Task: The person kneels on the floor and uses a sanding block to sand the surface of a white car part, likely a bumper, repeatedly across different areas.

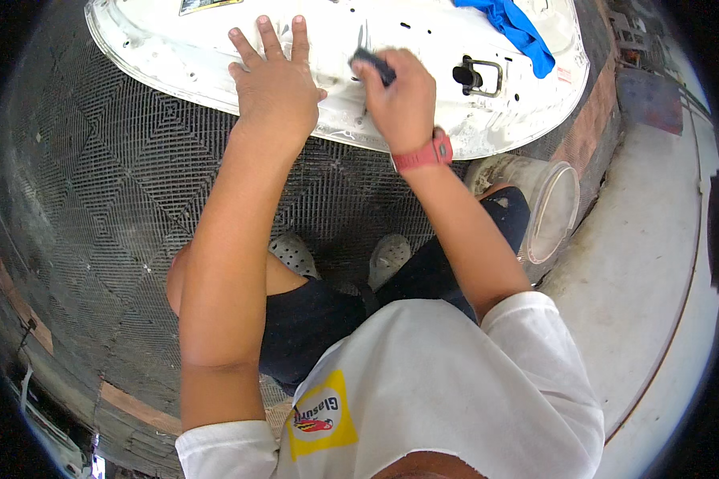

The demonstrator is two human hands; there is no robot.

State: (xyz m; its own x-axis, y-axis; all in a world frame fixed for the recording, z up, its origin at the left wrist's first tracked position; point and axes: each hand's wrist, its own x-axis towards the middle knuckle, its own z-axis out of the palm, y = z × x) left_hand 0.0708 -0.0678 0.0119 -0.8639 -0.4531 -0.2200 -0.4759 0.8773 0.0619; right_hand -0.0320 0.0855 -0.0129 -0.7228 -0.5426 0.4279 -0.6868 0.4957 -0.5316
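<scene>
I see a person with bent knees and a big white panel [339, 116] in front of them. The panel has a round, curved edge and lots of small holes.

The left hand [278, 89] is on the left part of the panel, palm down. Its fingers are spread apart, and they point away from the person. The right hand [407, 96] is a little way to the right. Its fingers are clamped on a small dark block [374, 66]. The block is over the middle of the panel and tilts a bit. I cannot tell if all of its bottom touches the white top. A grey streak [363, 36] shows just past the block.

To the right of that hand, a black knob [465, 77] sits by a metal loop [487, 78] on the panel. A blue cloth [519, 36] lies wrinkled near the far right side. At the far left, I see part of a yellow and black label [209, 5].

The person wears a red watch [425, 153] on the right wrist. A dirty white bucket [547, 211] is just beside the right knee. Two pale shoes with holes [390, 257] are on the dark, bumpy floor mat [136, 176].
</scene>
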